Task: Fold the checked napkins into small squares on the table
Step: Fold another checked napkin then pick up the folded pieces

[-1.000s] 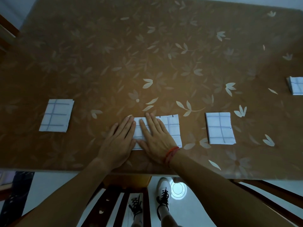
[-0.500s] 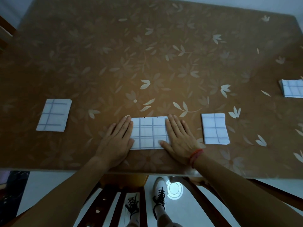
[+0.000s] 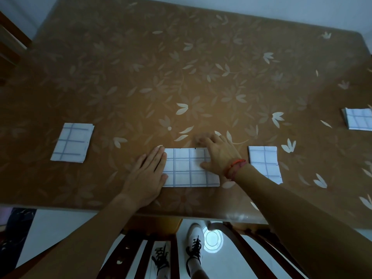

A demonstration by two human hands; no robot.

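Glossy floral tabletop (image 3: 181, 77); flat rectangular checked napkin (image 3: 187, 170)

Open tabletop (image 3: 181, 67) beyond centre; left napkin (image 3: 72, 142) well apart; right napkin (image 3: 264, 164) just beside right hand (image 3: 220, 156).

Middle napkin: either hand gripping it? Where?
Middle napkin not gripped. Left hand lies flat on its left end; right hand rests on its right end, fingertips blurred.

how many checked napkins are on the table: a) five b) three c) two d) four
d: four lie apart in a rough row: a left napkin, the middle napkin, a right napkin and a far-right napkin cut off by the picture's edge.
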